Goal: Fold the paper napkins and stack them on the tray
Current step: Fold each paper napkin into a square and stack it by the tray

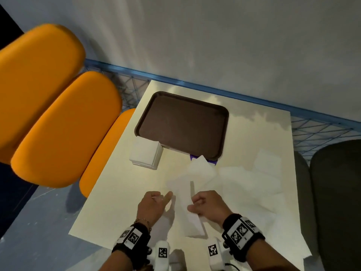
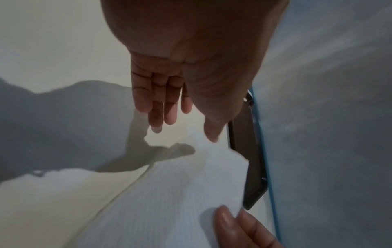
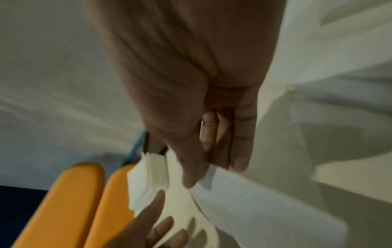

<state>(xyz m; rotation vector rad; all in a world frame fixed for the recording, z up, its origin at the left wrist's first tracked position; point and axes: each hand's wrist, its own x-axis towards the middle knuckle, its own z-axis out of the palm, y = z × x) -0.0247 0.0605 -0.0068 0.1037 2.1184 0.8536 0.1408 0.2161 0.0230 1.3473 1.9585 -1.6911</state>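
Observation:
A white paper napkin [image 1: 181, 184] hangs lifted above the cream table, in front of the brown tray [image 1: 181, 124]. My right hand [image 1: 193, 206] pinches its near right edge between thumb and fingers; the right wrist view shows the thumb [image 3: 191, 176] pressed on the napkin [image 3: 254, 209]. My left hand [image 1: 166, 198] is just left of the napkin with relaxed fingers [image 2: 157, 109] and holds nothing; its thumb tip is close to the napkin [image 2: 180, 193]. A stack of folded napkins [image 1: 145, 155] lies on the table at the tray's near left corner. The tray holds nothing.
Loose unfolded napkins [image 1: 254, 178] lie spread on the table's right side. A purple item [image 1: 193, 157] sticks out under the tray's near edge. Orange seats [image 1: 64, 126] stand left of the table, a dark chair [image 1: 336, 192] to the right, and a blue wire rail [image 1: 320, 130] behind.

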